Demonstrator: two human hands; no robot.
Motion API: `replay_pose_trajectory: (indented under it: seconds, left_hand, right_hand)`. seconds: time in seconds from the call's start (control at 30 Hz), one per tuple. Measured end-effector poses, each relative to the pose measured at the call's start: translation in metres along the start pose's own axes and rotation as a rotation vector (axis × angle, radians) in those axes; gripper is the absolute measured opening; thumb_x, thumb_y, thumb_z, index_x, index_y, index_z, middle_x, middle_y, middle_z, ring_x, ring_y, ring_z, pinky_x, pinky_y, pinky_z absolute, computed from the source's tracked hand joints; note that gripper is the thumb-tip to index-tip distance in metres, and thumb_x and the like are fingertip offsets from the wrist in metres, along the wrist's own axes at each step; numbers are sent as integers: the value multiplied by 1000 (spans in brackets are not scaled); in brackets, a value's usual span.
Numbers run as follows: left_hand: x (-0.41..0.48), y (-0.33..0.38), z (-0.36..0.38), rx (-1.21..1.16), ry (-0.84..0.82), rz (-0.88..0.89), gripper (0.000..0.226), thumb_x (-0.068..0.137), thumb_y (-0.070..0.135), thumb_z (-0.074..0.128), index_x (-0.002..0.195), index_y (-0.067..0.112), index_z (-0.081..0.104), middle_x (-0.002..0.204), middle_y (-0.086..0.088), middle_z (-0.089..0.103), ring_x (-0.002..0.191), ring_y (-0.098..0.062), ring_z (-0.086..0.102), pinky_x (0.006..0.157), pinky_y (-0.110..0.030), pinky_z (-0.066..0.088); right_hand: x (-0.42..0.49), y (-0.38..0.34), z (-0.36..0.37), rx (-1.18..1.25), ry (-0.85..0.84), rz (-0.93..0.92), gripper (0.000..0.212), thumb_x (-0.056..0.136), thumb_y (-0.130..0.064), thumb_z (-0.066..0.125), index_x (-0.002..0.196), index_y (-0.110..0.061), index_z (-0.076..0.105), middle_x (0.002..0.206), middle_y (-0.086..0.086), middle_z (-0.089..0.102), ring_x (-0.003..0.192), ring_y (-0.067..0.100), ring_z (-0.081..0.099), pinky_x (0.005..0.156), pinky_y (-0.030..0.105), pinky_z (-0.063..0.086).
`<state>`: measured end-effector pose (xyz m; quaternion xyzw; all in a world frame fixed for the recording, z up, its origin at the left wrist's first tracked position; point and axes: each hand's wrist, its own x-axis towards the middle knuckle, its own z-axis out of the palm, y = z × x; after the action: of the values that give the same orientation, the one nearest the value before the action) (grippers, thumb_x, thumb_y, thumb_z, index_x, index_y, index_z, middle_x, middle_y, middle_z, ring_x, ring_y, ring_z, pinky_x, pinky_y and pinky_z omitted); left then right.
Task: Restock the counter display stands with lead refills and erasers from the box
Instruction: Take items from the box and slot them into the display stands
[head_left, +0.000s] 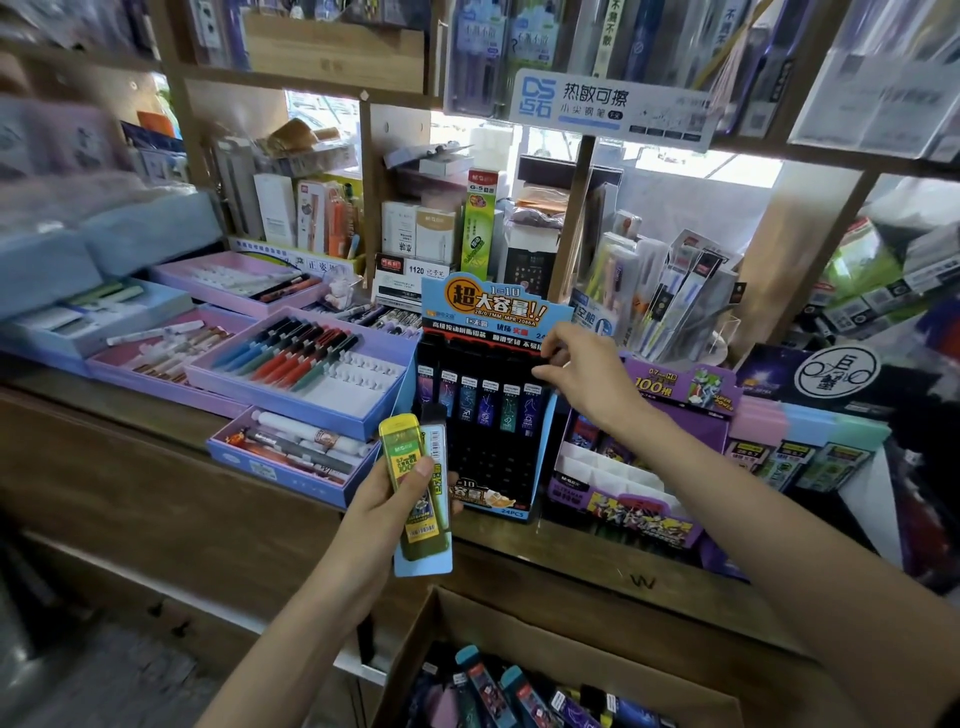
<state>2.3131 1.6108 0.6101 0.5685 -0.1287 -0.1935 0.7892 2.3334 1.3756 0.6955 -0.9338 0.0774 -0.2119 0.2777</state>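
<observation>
Left hand (387, 506) is up in the centre of the frame, fingers wrapped round a small bunch of packs. A yellow refill (410, 483) sits in front under the thumb, a dark refill (435, 447) is tucked just behind it, and a blue card (423, 566) pokes out below them. That hand hangs in front of the counter (156, 467), just left of the stand (488, 467).

Right hand (587, 376) is out over the stand's upper right corner, under the blue header. Its fingers (556, 338) are curled at the top row and the thumb is tucked underneath. From here I can't tell whether anything is pinched between them; it's all black on black.

The stand is upright on the counter, centre frame. One row of refills (478, 408) stands across its middle, with bare black slots below.

The box (545, 639) is open at the bottom of the frame, below the counter edge, with more packs (519, 693) jumbled inside, some with teal caps.

Just right of the stand is a purple stand (623, 512) with white dividers. On the left are pen trays (306, 364) in lilac and pink. The two hands are well apart, the left low and the right high.
</observation>
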Motion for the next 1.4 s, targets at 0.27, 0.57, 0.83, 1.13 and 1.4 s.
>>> replay_pose_trajectory:
  seconds: [0.27,0.57,0.83,1.13,1.4]
  left_hand:
    - [-5,3,4,0,-24,3,41,78,38,58,115,21,58,96,1,74,84,-19,72,60,-21,54]
    - [-13,4,26,-5,-130,-3,39,79,34,58,115,19,59,87,-1,74,78,-18,72,60,-21,54]
    - [-19,-3,43,-75,-140,-78,44,79,34,60,120,18,58,106,-12,71,90,-25,71,63,-26,56]
    - [-11,-2,31,-141,-64,-55,40,79,31,60,116,16,62,104,-7,72,91,-21,70,66,-27,57]
    - [-5,-1,-25,-112,35,29,40,83,30,54,120,15,57,107,-13,71,96,-26,69,65,-28,57]
  right_hand:
    - [-4,-5,2,-312,21,-148,14,89,-14,61,96,-3,65,95,4,43,95,24,51,79,28,37]
    - [-81,-47,11,523,-380,183,25,94,-39,51,92,-20,67,93,-4,66,85,7,58,69,21,46]
    - [-100,-32,8,775,-259,347,22,86,-28,66,75,-9,67,76,0,62,81,15,56,77,28,42]
    - [-89,-27,-3,830,-82,360,16,90,-26,61,81,-22,72,70,-12,69,72,7,55,68,25,47]
    - [-24,-47,8,601,80,167,10,91,-21,61,82,-23,58,80,0,66,64,10,61,64,27,53]
